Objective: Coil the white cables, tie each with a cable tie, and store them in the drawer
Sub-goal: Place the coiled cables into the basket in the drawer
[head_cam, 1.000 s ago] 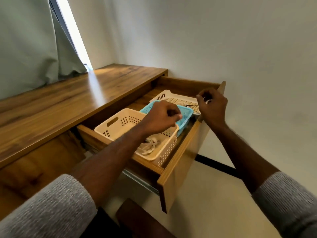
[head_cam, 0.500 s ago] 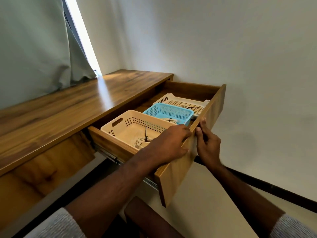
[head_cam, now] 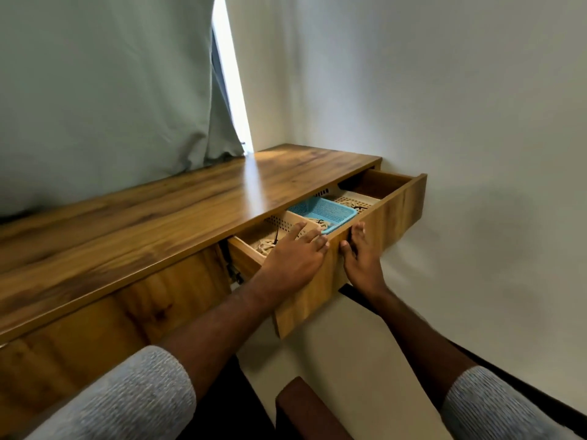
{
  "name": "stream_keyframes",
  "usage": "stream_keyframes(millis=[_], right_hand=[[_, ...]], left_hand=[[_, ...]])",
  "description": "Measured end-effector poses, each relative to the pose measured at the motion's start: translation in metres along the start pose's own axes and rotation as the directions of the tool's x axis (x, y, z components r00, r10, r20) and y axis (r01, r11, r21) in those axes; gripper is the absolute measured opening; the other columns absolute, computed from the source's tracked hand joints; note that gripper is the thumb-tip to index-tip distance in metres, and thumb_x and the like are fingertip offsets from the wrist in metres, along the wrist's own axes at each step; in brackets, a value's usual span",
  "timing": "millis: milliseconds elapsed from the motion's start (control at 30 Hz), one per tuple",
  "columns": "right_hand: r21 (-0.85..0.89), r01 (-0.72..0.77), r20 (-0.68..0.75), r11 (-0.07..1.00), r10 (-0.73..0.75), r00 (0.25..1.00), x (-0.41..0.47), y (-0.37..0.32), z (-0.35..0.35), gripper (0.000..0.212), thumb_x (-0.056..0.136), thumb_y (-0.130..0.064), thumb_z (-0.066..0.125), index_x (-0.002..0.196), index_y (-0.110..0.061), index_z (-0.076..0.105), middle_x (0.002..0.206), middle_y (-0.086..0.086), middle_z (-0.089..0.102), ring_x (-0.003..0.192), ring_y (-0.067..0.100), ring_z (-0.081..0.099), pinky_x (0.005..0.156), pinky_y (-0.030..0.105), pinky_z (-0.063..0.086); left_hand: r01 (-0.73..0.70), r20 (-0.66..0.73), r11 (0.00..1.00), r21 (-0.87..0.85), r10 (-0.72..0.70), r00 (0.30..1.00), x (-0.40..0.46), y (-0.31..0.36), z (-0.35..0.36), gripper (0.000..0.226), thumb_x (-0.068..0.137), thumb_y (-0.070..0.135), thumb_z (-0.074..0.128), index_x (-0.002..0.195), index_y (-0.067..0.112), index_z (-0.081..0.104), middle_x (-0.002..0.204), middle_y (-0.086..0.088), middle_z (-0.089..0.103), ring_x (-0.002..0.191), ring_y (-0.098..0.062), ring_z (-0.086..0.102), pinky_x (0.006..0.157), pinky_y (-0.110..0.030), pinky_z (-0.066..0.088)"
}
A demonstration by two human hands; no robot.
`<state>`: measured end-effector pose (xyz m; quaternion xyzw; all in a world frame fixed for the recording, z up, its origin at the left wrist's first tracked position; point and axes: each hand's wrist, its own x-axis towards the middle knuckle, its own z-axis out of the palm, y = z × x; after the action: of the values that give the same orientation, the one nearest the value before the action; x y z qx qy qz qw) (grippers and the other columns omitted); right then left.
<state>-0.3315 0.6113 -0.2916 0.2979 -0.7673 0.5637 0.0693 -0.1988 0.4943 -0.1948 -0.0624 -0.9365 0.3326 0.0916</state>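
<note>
So compared with half a second back, the drawer [head_cam: 374,223] is way further in now, only a narrow strip of its inside shows under the desk top [head_cam: 178,211], where before all three baskets were in plain sight. The left hand [head_cam: 297,257] has flattened out, fingers straight and spread over the top edge of the drawer front near its left end, instead of being bunched up at the edge. The right hand [head_cam: 362,258] sits flat against the outer face of the front panel, fingers pointing up, nothing held in either one. Around it: a grey-green curtain [head_cam: 104,90] hangs behind the desk with a bright slit of window beside it, white wall on the right, and a dark brown chair back [head_cam: 305,411] pokes up at the bottom. The desk top covers most of the baskets. The blue basket [head_cam: 324,212] is in the middle, cream basket [head_cam: 282,222] to its left, and a coiled white cable [head_cam: 265,246] with a black tie lies in that cream one, just left of the left fingertips, not touching them. Another coil shows in the far basket, partly hidden.
</note>
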Motion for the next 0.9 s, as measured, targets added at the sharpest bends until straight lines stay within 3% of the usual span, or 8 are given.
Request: stream_keyframes(millis=[167, 267, 367, 433, 500, 567, 733, 900], right_hand=[[-0.055, 0.021, 0.139, 0.998, -0.013, 0.99, 0.024, -0.013, 0.056, 0.063, 0.106, -0.031, 0.041, 0.159, -0.011, 0.013, 0.167, 0.006, 0.009, 0.154, 0.018, 0.005, 0.125, 0.035, 0.008], [-0.13, 0.083, 0.227, 0.988, -0.052, 0.972, 0.03, -0.025, 0.092, 0.06, 0.105, -0.023, 0.043, 0.156, -0.002, 0.02, 0.165, 0.015, 0.013, 0.154, 0.024, 0.007, 0.125, 0.033, 0.009], [-0.122, 0.135, 0.344, 0.983, -0.085, 0.935, 0.03, -0.04, 0.125, 0.06, 0.105, -0.018, 0.041, 0.156, -0.001, 0.015, 0.165, 0.018, 0.008, 0.154, 0.026, 0.002, 0.125, 0.035, 0.01], [-0.132, 0.165, 0.416, 0.977, -0.097, 0.904, 0.029, -0.051, 0.144, 0.061, 0.105, -0.016, 0.04, 0.157, -0.002, 0.012, 0.165, 0.019, 0.004, 0.154, 0.026, 0.0, 0.124, 0.033, 0.009], [-0.15, 0.182, 0.47, 0.972, -0.092, 0.878, 0.028, -0.061, 0.157, 0.062, 0.104, -0.014, 0.039, 0.157, -0.002, 0.01, 0.165, 0.02, 0.001, 0.154, 0.027, -0.001, 0.123, 0.033, 0.01], [-0.184, 0.171, 0.488, 0.968, -0.061, 0.871, 0.028, -0.068, 0.163, 0.066, 0.101, -0.011, 0.039, 0.158, -0.003, 0.007, 0.165, 0.02, -0.002, 0.154, 0.027, -0.003, 0.123, 0.035, 0.012], [-0.244, 0.184, 0.509, 0.952, -0.035, 0.86, 0.028, -0.068, 0.162, 0.072, 0.097, -0.008, 0.042, 0.158, -0.002, 0.005, 0.165, 0.019, -0.004, 0.154, 0.027, -0.004, 0.123, 0.037, 0.012], [-0.31, 0.177, 0.533, 0.934, 0.017, 0.846, 0.028, -0.077, 0.16, 0.071, 0.098, -0.009, 0.042, 0.157, -0.001, 0.003, 0.164, 0.022, -0.007, 0.154, 0.031, -0.001, 0.123, 0.04, 0.017]], left_hand=[[0.103, -0.006, 0.984, 0.142, -0.103, 0.995, -0.037, -0.027, 0.042, 0.055, 0.102, 0.021, 0.018, 0.155, 0.006, 0.025, 0.165, -0.014, 0.016, 0.153, -0.031, 0.006, 0.119, -0.052, -0.013], [0.117, 0.04, 0.974, 0.193, -0.127, 0.991, -0.06, -0.044, 0.064, 0.064, 0.095, 0.021, 0.004, 0.156, 0.004, 0.016, 0.166, -0.013, 0.01, 0.153, -0.03, 0.0, 0.119, -0.048, -0.014], [0.15, 0.152, 0.967, 0.206, -0.183, 0.971, -0.081, -0.059, 0.086, 0.067, 0.093, 0.021, 0.003, 0.156, 0.002, 0.012, 0.166, -0.013, 0.007, 0.154, -0.027, 0.001, 0.118, -0.046, -0.015], [0.176, 0.198, 0.959, 0.221, -0.221, 0.955, -0.092, -0.071, 0.096, 0.065, 0.094, 0.025, 0.012, 0.154, 0.001, 0.019, 0.164, -0.014, 0.016, 0.153, -0.027, 0.01, 0.121, -0.047, -0.011], [0.204, 0.24, 0.955, 0.215, -0.254, 0.937, -0.099, -0.078, 0.102, 0.065, 0.091, 0.026, 0.018, 0.147, 0.002, 0.039, 0.156, -0.012, 0.039, 0.147, -0.024, 0.032, 0.123, -0.046, 0.0], [0.221, 0.262, 0.958, 0.185, -0.264, 0.928, -0.103, -0.083, 0.105, 0.066, 0.089, 0.026, 0.017, 0.142, 0.005, 0.051, 0.149, -0.009, 0.049, 0.142, -0.022, 0.041, 0.122, -0.044, 0.009], [0.155, 0.253, 0.963, 0.222, -0.211, 0.944, -0.101, -0.085, 0.107, 0.083, 0.08, 0.024, -0.014, 0.156, 0.004, 0.015, 0.165, -0.01, 0.012, 0.154, -0.024, 0.008, 0.123, -0.045, -0.003], [0.182, 0.26, 0.947, 0.265, -0.252, 0.932, -0.097, -0.082, 0.098, 0.058, 0.104, 0.03, 0.021, 0.157, 0.007, 0.013, 0.166, -0.009, 0.01, 0.154, -0.021, 0.005, 0.123, -0.044, -0.006]])
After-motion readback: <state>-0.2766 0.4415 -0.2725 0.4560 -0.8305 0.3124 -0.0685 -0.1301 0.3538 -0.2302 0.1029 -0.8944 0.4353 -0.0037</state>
